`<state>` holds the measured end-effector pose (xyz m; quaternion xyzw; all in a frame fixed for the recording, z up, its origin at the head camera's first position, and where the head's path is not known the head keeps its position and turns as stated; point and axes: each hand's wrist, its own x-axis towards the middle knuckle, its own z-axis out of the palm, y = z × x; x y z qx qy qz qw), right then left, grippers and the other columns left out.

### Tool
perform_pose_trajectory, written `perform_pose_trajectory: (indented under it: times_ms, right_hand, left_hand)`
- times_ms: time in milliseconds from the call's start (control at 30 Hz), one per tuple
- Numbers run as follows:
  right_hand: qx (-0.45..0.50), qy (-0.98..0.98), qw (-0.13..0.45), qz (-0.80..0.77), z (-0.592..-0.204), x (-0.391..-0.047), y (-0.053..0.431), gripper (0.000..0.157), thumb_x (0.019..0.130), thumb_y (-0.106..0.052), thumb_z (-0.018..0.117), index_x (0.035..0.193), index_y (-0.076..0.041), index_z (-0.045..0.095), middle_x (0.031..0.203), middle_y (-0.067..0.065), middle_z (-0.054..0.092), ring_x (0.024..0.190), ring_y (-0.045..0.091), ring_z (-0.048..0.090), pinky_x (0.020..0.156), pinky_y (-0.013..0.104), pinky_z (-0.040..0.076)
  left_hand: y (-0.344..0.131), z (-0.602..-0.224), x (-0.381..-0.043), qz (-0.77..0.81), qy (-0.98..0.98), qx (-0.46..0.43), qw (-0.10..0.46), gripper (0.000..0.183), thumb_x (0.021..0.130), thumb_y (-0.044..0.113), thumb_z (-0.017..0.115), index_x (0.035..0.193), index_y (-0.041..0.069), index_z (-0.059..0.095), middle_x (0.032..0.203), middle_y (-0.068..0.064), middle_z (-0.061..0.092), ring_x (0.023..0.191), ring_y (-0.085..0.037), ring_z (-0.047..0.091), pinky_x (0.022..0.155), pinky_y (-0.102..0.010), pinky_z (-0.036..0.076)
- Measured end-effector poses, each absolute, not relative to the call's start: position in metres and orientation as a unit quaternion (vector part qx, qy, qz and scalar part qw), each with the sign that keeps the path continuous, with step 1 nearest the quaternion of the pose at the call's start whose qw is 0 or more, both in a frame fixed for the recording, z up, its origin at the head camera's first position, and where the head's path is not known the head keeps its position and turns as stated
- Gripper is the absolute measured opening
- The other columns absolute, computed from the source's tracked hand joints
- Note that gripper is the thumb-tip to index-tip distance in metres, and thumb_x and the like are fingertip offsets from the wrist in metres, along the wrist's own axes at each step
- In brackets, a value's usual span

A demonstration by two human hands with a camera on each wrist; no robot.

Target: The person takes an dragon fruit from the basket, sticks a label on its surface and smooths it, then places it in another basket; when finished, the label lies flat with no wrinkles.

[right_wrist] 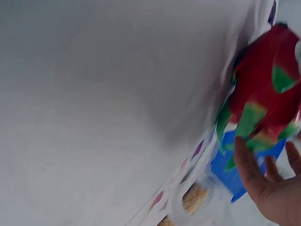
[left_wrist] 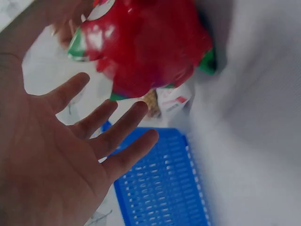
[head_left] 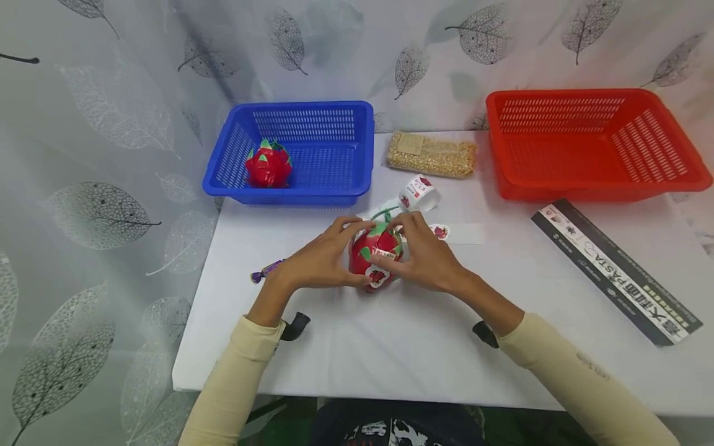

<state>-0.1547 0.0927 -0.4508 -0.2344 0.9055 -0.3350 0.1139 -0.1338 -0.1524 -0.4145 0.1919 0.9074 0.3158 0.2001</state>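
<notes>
A red dragon fruit (head_left: pixel 359 255) with green leaf tips is on the white table, between both hands. It bears a white sticker (head_left: pixel 378 277) with a dragon fruit picture, and a smaller label (head_left: pixel 385 254) sits above that. On its left side is my left hand (head_left: pixel 320 257); the thumb reaches the sticker's edge, and the fingers (left_wrist: pixel 124 125) are spread below the fruit in the left wrist view. My right hand (head_left: pixel 426 254) lies along the other side, thumb against the front by the small label. In the right wrist view its forefinger (right_wrist: pixel 247 162) touches a green leaf.
A sticker roll (head_left: pixel 419 193) with its strip lies behind the fruit. Farther back are a blue basket (head_left: pixel 301 199) holding another dragon fruit (head_left: pixel 269 165), a bag of grain (head_left: pixel 432 155) and a red basket (head_left: pixel 602 191). A pasta box (head_left: pixel 616 272) lies right; a purple-wrapped candy (head_left: pixel 266 271) lies left.
</notes>
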Motion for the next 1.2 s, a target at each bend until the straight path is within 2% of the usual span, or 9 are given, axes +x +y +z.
perform_pose_trajectory:
  times_ms: [100,167,300,433,600,833,1200]
  right_hand:
    - [-0.237,0.910,0.111,-0.322,-0.449,-0.144,0.083,0.094,0.088,-0.069,0.072,0.158,-0.016,0.039,0.165,0.012,0.032,0.142,0.034,0.049,0.094,0.057,0.061]
    - [-0.231,0.914,0.114,-0.313,-0.447,-0.139,0.077,0.097,0.088,-0.072,0.070,0.162,-0.018,0.037,0.170,0.011,0.026,0.148,0.035,0.043,0.096,0.061,0.060]
    - [-0.213,0.925,0.113,-0.295,-0.443,-0.133,0.065,0.102,0.085,-0.071,0.074,0.163,-0.019,0.034,0.172,0.013,0.024,0.152,0.035,0.037,0.093,0.062,0.061]
    - [-0.219,0.938,0.093,-0.253,-0.449,-0.129,0.051,0.108,0.081,-0.067,0.081,0.164,-0.018,0.032,0.170,0.018,0.025,0.153,0.040,0.033,0.086,0.061,0.063]
    - [-0.194,0.949,0.061,-0.241,-0.461,-0.125,0.040,0.104,0.077,-0.057,0.088,0.160,-0.020,0.036,0.166,0.022,0.029,0.149,0.041,0.036,0.084,0.060,0.063]
    - [-0.165,0.940,0.060,-0.291,-0.463,-0.123,0.040,0.104,0.071,-0.041,0.096,0.155,-0.018,0.039,0.160,0.020,0.036,0.144,0.036,0.043,0.086,0.055,0.064]
    - [-0.139,0.922,0.066,-0.356,-0.465,-0.124,0.052,0.091,0.075,-0.046,0.091,0.147,-0.021,0.042,0.149,0.017,0.043,0.130,0.034,0.055,0.085,0.048,0.065]
  left_hand:
    - [-0.156,-0.409,-0.136,0.323,0.906,0.193,0.194,0.098,0.084,0.038,0.086,0.166,0.028,0.034,0.170,-0.007,0.027,0.156,-0.031,0.033,0.117,-0.059,0.045]
    - [-0.159,-0.406,-0.137,0.330,0.904,0.195,0.188,0.094,0.086,0.035,0.082,0.167,0.026,0.034,0.171,-0.007,0.026,0.158,-0.030,0.029,0.119,-0.059,0.042]
    - [-0.162,-0.402,-0.142,0.350,0.903,0.198,0.152,0.079,0.093,0.020,0.070,0.165,0.021,0.037,0.168,-0.007,0.030,0.157,-0.028,0.030,0.124,-0.057,0.037]
    - [-0.160,-0.401,-0.146,0.350,0.910,0.189,0.118,0.068,0.097,0.013,0.061,0.162,0.019,0.041,0.165,-0.006,0.036,0.156,-0.027,0.034,0.124,-0.054,0.038]
    - [-0.154,-0.402,-0.148,0.348,0.913,0.186,0.104,0.065,0.100,0.010,0.060,0.161,0.021,0.043,0.162,-0.006,0.041,0.154,-0.026,0.038,0.122,-0.053,0.042]
    - [-0.152,-0.406,-0.150,0.339,0.917,0.192,0.082,0.060,0.103,0.008,0.056,0.161,0.018,0.044,0.161,-0.008,0.043,0.152,-0.028,0.040,0.121,-0.055,0.042]
    - [-0.152,-0.414,-0.150,0.337,0.918,0.199,0.067,0.056,0.104,0.007,0.055,0.159,0.013,0.046,0.158,-0.009,0.048,0.151,-0.030,0.042,0.123,-0.054,0.040]
